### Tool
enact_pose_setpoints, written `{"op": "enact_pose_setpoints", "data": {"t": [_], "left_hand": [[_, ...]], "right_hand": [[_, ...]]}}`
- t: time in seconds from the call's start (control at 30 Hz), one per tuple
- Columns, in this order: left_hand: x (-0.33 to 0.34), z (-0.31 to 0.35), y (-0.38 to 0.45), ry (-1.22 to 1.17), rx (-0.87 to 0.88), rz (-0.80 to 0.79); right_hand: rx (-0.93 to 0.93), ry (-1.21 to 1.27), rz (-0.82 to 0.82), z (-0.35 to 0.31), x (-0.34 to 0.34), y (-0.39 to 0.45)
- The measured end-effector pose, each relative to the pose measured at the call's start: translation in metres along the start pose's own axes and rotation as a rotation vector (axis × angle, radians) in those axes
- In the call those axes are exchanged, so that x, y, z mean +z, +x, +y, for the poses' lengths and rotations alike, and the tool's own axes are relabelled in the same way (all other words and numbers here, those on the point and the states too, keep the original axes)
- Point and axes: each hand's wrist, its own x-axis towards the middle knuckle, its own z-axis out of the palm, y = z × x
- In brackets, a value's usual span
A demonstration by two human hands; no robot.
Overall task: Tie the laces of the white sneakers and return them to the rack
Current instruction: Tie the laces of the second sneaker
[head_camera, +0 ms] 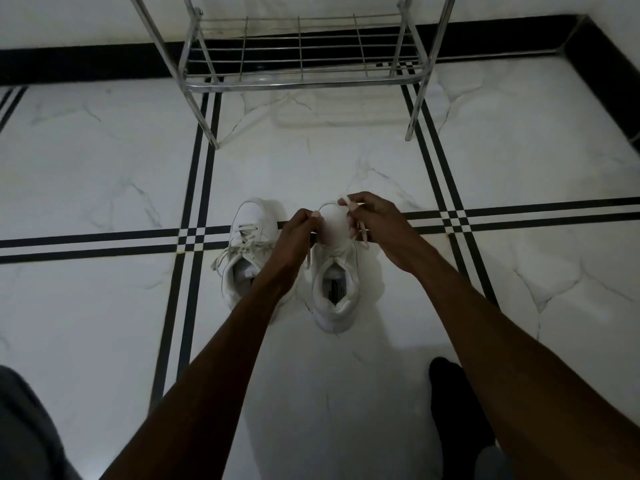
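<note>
Two white sneakers stand side by side on the floor, toes pointing away from me. The left sneaker (249,244) has its laces lying in a loose bow over the tongue. Over the right sneaker (334,282) my left hand (298,230) pinches one lace end. My right hand (370,220) grips the other lace end, which loops around its fingers. A thin arc of lace (329,205) runs between both hands above the toe. The metal shoe rack (304,83) stands just beyond the sneakers.
The floor is white marble with black inlay stripes (194,237). A black skirting runs along the wall behind the rack. My dark-socked foot (450,410) is at the lower right and a grey trouser leg (24,427) at the lower left.
</note>
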Motion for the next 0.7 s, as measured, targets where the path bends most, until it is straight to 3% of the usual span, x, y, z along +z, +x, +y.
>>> {"op": "enact_pose_setpoints", "data": {"t": [0.2, 0.4, 0.63, 0.7], "left_hand": [[-0.005, -0.007, 0.002, 0.234, 0.105, -0.038], [-0.004, -0.005, 0.006, 0.450, 0.241, -0.097], [-0.002, 0.003, 0.007, 0.533, 0.332, -0.105], [-0.002, 0.004, 0.006, 0.533, 0.337, -0.110]], "right_hand": [[0.043, -0.209, -0.052, 0.008, 0.005, -0.001], [0.136, -0.083, 0.154, 0.008, 0.009, 0.002], [0.104, -0.015, -0.073, 0.010, 0.009, 0.001], [0.122, 0.006, -0.033, 0.009, 0.011, 0.001]]}}
